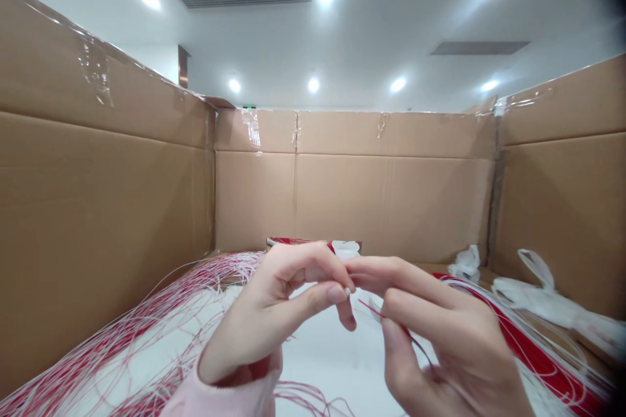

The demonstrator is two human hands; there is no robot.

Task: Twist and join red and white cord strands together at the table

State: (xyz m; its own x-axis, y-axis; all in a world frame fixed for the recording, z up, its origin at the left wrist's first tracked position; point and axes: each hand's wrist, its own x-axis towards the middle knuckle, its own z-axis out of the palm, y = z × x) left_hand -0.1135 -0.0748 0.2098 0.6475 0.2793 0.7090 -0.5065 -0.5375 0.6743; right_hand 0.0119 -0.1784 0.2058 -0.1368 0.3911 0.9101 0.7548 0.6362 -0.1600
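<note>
Left hand [278, 303] pinches a tiny white piece [347, 291], right hand [454, 332] a red wire [370, 307]; distant green sign [250, 107] illegible.

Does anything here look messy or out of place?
The thin red and white strands near the left hand look untidy, straggling loosely across the white surface. Also, tape on the left cardboard wall looks wrinkled.

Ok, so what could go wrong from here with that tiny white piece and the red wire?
The tiny white piece could slip from the left hand, since so little of it shows in the pinch. The red wire might bend where its thin end pokes free of the right hand. If dropped, it may get lost among the similar red and white strands.
</note>
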